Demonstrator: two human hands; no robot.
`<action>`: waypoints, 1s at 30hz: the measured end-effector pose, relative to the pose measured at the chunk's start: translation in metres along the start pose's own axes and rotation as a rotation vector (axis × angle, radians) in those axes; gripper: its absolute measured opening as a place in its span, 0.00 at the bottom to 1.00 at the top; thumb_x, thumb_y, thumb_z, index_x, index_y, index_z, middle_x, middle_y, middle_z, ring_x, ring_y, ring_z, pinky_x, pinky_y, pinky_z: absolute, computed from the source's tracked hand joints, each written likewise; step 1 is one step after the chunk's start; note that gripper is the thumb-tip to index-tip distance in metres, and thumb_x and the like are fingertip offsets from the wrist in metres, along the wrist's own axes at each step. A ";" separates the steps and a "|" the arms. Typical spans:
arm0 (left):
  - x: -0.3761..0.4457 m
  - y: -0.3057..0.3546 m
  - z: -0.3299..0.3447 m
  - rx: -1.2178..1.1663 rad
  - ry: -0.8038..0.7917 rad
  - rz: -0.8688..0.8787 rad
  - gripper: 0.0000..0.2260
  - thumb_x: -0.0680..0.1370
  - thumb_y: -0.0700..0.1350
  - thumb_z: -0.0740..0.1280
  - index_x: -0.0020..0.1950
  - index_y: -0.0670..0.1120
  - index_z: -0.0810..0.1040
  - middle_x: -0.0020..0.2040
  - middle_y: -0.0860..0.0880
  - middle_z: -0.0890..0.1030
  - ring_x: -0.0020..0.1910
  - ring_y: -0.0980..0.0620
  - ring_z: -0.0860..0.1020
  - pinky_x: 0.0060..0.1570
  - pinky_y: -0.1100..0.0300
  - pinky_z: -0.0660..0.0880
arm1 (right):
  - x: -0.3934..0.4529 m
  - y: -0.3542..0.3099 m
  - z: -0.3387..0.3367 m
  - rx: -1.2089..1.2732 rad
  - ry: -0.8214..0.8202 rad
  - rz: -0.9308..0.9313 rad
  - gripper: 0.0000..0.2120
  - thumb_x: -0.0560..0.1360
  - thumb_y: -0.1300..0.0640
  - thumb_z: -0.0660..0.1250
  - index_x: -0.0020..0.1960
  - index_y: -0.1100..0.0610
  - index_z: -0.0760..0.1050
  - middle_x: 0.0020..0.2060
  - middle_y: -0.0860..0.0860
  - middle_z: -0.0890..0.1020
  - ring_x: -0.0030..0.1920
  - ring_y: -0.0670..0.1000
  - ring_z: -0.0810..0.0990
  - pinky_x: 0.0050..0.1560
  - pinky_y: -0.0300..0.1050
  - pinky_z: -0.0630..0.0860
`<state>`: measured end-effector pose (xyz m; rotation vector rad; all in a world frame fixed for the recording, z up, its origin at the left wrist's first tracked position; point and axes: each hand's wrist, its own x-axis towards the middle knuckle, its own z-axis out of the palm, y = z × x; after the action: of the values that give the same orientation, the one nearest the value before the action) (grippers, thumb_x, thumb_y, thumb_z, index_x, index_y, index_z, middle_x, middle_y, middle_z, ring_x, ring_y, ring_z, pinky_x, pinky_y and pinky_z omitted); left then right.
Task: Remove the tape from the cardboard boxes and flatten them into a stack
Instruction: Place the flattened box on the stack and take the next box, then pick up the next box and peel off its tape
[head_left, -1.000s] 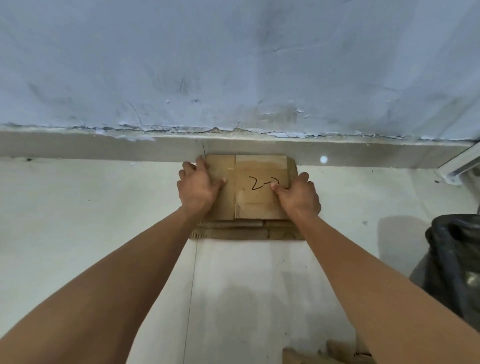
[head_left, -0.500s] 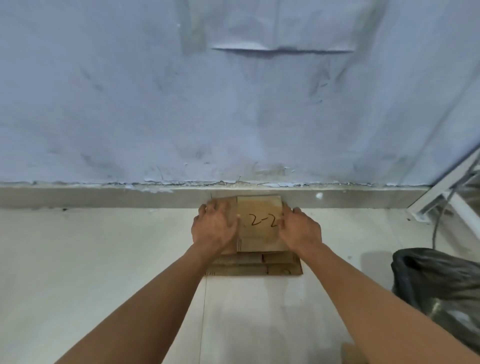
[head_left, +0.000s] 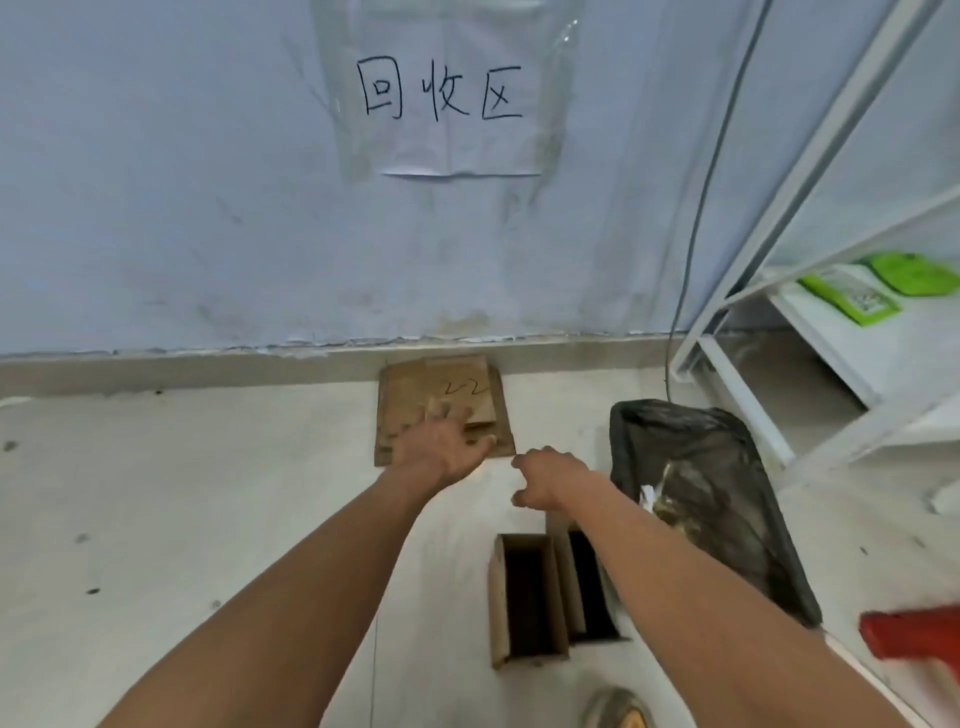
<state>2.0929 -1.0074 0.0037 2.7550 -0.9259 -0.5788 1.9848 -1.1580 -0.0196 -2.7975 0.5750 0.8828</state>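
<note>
Flattened cardboard stack (head_left: 441, 402) lies on the pale floor (head_left: 182, 519), far edge against the base of the blue wall (head_left: 156, 208); top sheet bears a handwritten mark. Left hand (head_left: 441, 441) is over the near part of the stack, fingers spread and straight, tips blurred; cannot tell whether they touch the cardboard or hover just above it. Right hand (head_left: 545, 478) is just beside the stack's near right corner, off the cardboard, fingers loosely curled, holding nothing. Below the right forearm, two open cardboard boxes (head_left: 524, 597) stand side by side on the floor, dark inside, the right one partly hidden by the arm. Paper sign (head_left: 441, 98) with handwritten characters is taped to the wall above the stack. Right of the hands, a black plastic bag (head_left: 701, 493) sits open with scraps inside, close to the boxes. Farther right, a white shelf frame (head_left: 779, 312) carries green packets (head_left: 852, 296). A red object (head_left: 909, 634) shows at the right edge, cut off.
</note>
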 end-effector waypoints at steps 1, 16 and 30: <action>-0.013 0.002 0.018 0.003 -0.035 -0.002 0.31 0.80 0.69 0.57 0.82 0.59 0.61 0.84 0.50 0.58 0.82 0.41 0.56 0.74 0.41 0.63 | -0.008 0.002 0.017 -0.025 0.012 -0.017 0.26 0.81 0.47 0.66 0.76 0.55 0.69 0.69 0.56 0.77 0.68 0.59 0.75 0.67 0.56 0.74; -0.063 0.015 0.136 -0.182 -0.145 -0.233 0.12 0.84 0.51 0.61 0.54 0.46 0.80 0.47 0.49 0.82 0.46 0.48 0.81 0.46 0.54 0.80 | -0.010 0.016 0.075 0.130 0.226 -0.124 0.09 0.83 0.50 0.63 0.47 0.48 0.79 0.49 0.52 0.85 0.55 0.57 0.80 0.62 0.51 0.72; -0.113 -0.008 -0.172 -0.693 0.302 -0.007 0.09 0.83 0.43 0.64 0.52 0.43 0.84 0.50 0.41 0.85 0.49 0.41 0.84 0.51 0.44 0.84 | -0.143 -0.030 -0.171 1.221 0.344 -0.245 0.32 0.83 0.36 0.62 0.81 0.49 0.61 0.78 0.49 0.67 0.75 0.56 0.69 0.73 0.57 0.70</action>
<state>2.0865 -0.9244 0.1922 2.1359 -0.5144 -0.3724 1.9779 -1.1291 0.2034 -1.7912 0.5263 -0.0750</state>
